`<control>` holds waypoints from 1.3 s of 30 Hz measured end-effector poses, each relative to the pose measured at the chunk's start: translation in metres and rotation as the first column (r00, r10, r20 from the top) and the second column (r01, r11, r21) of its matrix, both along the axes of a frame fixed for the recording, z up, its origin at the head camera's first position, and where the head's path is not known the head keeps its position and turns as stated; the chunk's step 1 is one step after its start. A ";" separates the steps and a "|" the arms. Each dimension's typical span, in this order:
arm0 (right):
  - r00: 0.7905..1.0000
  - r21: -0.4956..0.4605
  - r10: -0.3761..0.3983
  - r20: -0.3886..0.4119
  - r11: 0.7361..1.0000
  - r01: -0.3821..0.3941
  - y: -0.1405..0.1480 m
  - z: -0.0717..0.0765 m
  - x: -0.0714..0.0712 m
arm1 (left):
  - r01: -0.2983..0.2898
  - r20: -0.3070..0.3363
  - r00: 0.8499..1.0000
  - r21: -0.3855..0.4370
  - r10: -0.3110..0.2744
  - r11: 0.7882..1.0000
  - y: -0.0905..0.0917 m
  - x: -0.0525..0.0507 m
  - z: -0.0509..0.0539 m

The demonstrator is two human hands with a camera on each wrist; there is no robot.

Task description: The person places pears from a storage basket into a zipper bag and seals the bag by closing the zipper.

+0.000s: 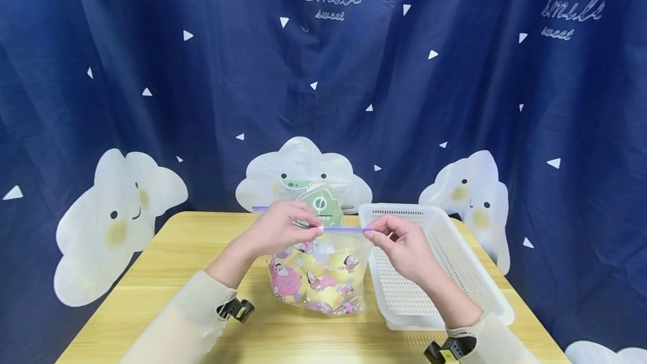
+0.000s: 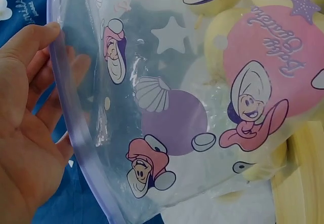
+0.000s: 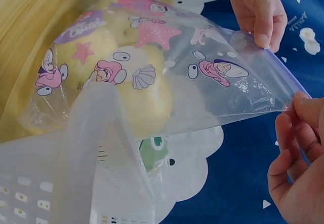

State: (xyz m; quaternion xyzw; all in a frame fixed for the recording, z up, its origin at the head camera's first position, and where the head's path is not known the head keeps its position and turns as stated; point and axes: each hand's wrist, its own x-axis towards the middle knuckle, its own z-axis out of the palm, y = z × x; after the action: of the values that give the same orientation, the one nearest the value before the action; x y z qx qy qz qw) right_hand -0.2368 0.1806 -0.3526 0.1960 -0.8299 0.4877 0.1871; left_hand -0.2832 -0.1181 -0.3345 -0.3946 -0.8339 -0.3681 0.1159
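Observation:
A clear zip bag [image 1: 323, 282] with pink and purple cartoon shell prints stands on the table, round pale-yellow fruits [image 3: 147, 97] inside it. Along its top runs a purple zip strip [image 1: 346, 229]. My left hand [image 1: 283, 224] pinches that strip near its middle between thumb and fingers. At the strip's right end, my right hand [image 1: 406, 247] pinches the corner with thumb and forefinger, its other fingers curled below, as the right wrist view shows. Through the film in the left wrist view, some fingers of the left hand [image 2: 30, 117] appear behind the strip.
A white perforated plastic basket [image 1: 472, 257] stands right of the bag, close beside it. Behind the bag is another clear bag with a green cartoon print [image 1: 320, 206], partly hidden. The wooden table [image 1: 192, 246] ends at a dark blue curtain [image 1: 303, 105].

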 end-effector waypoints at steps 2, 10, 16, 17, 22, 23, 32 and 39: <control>1.000 -0.002 0.004 -0.001 1.000 -0.004 0.000 0.000 0.000 | 0.007 -0.007 1.000 0.002 -0.007 1.000 -0.002 -0.002 -0.002; 1.000 -0.002 0.026 0.002 1.000 -0.026 0.003 -0.002 -0.003 | 0.015 0.015 1.000 0.020 -0.016 1.000 -0.001 -0.002 -0.006; 0.999 -0.025 0.031 0.009 0.999 -0.031 0.006 -0.001 -0.004 | 0.035 0.007 0.999 0.019 -0.035 0.999 0.002 0.002 -0.004; 1.000 -0.027 0.030 0.006 0.999 -0.030 0.006 -0.001 -0.004 | 0.038 -0.012 0.999 0.006 -0.038 0.999 0.002 0.002 -0.004; 1.000 -0.029 0.010 -0.018 1.000 -0.010 0.003 -0.001 -0.003 | 0.037 -0.130 0.991 -0.052 -0.043 0.998 0.006 0.005 -0.002; 1.000 -0.029 0.001 -0.026 1.000 -0.002 0.002 -0.001 -0.003 | 0.038 -0.146 0.988 -0.053 -0.045 0.998 0.006 0.005 -0.002; 1.000 -0.014 -0.001 -0.019 1.000 0.001 -0.004 0.000 -0.003 | -0.014 -0.119 0.993 0.009 0.015 1.000 0.000 0.001 -0.015; 1.000 0.009 0.016 0.010 1.000 -0.016 0.000 0.000 -0.005 | 0.024 -0.141 0.990 -0.055 -0.032 0.998 0.002 0.003 -0.015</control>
State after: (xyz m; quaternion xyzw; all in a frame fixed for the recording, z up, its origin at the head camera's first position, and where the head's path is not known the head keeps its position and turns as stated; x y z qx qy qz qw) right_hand -0.2414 0.1808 -0.3530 0.2009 -0.8315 0.4863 0.1781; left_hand -0.2807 -0.1163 -0.3495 -0.4344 -0.8274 -0.3183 0.1591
